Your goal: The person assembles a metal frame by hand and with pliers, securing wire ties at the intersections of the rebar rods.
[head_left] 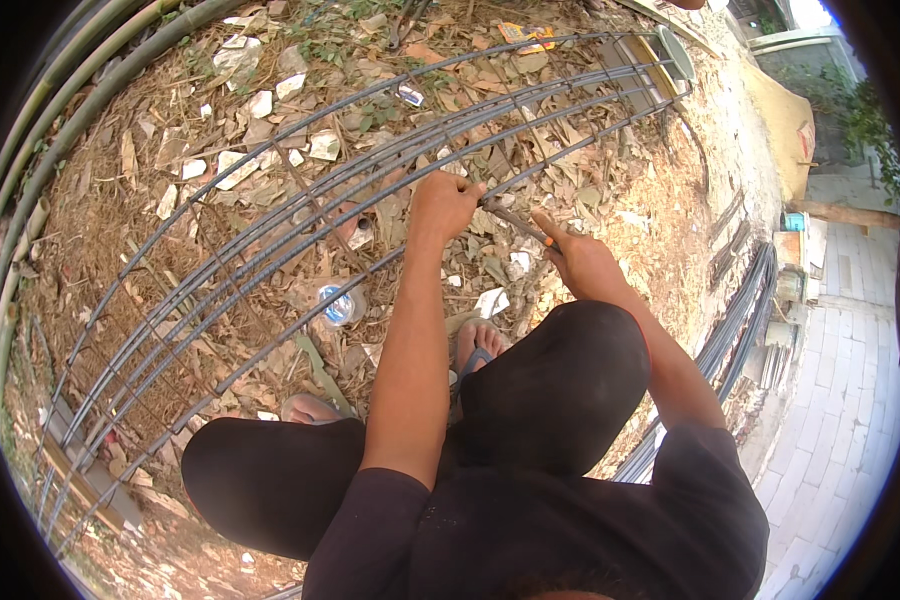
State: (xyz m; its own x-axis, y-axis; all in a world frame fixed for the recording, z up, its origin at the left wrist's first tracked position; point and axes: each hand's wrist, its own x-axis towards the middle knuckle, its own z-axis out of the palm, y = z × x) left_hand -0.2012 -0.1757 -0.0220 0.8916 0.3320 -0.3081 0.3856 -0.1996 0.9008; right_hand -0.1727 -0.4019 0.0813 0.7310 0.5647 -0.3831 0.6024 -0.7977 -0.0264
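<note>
A long cage of ribbed steel bars (310, 222) with thin cross ties stretches from the lower left to the upper right in front of me. My left hand (445, 207) is closed on the nearest steel bar (560, 157), around the middle of the cage. In my right hand (582, 262) is a pair of dark, rusty pincers (515, 221) with orange on the handle. The pincers' jaws touch or nearly touch the bar beside my left thumb and fingertips. Any thin wire at the jaws is too small to make out.
Boards prop the cage ends: a wooden block (648, 68) upper right, another board (82, 482) lower left. Bamboo poles (100, 70) curve along the left. A clear plastic cup (338, 304) lies among leaves and rubble. Loose bars (735, 320) and a block wall (835, 400) stand right.
</note>
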